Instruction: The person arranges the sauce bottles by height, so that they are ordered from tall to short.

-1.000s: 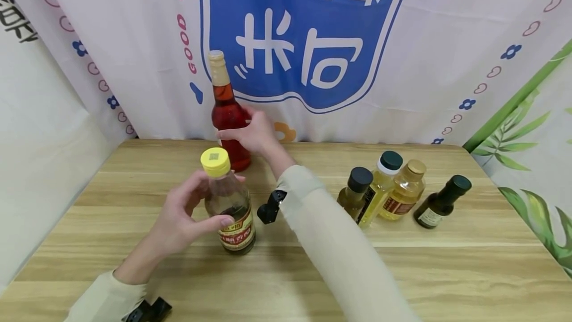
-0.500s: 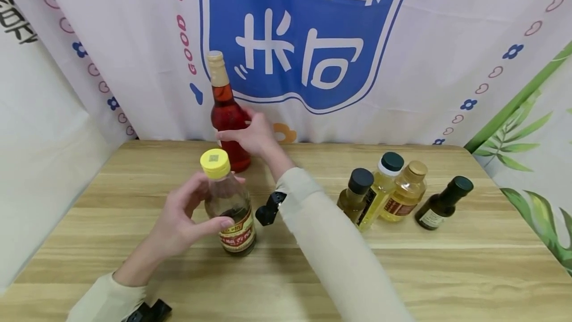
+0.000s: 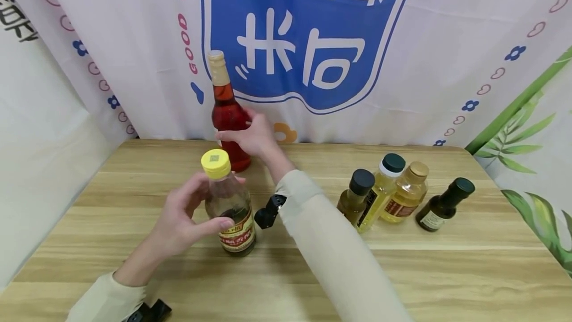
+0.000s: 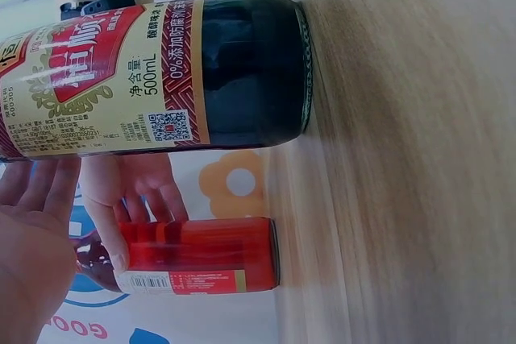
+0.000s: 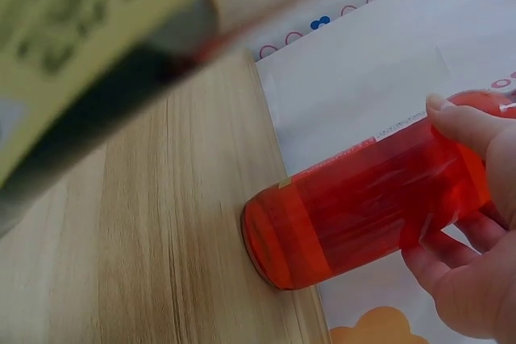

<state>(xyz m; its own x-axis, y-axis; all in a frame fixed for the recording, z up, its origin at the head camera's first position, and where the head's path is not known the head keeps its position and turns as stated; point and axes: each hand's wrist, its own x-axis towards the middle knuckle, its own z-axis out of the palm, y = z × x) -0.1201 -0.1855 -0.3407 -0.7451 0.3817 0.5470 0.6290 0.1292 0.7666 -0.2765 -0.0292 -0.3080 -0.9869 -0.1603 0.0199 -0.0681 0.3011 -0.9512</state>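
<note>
My left hand (image 3: 183, 217) grips a clear glass vinegar bottle (image 3: 234, 232) with a yellow cap, a yellow and red label and dark liquid low inside. It stands upright near the middle of the table; the thumb lies across its front, while the other fingers pass behind it, partly hidden. Farther back, my right hand (image 3: 254, 135) holds a tall bottle of red liquid (image 3: 229, 116) around its body, thumb on the near side. That bottle has a cream-wrapped neck and stands upright by the curtain. In the left wrist view the vinegar bottle's label (image 4: 89, 62) fills the upper left.
To the right, past my right forearm, several bottles stand grouped: a dark-capped one (image 3: 353, 200), a green-capped oil bottle (image 3: 380, 190), a gold-capped one (image 3: 405, 195) and a small dark bottle (image 3: 440, 210). A printed curtain (image 3: 424, 73) hangs behind the wooden table (image 3: 447, 272).
</note>
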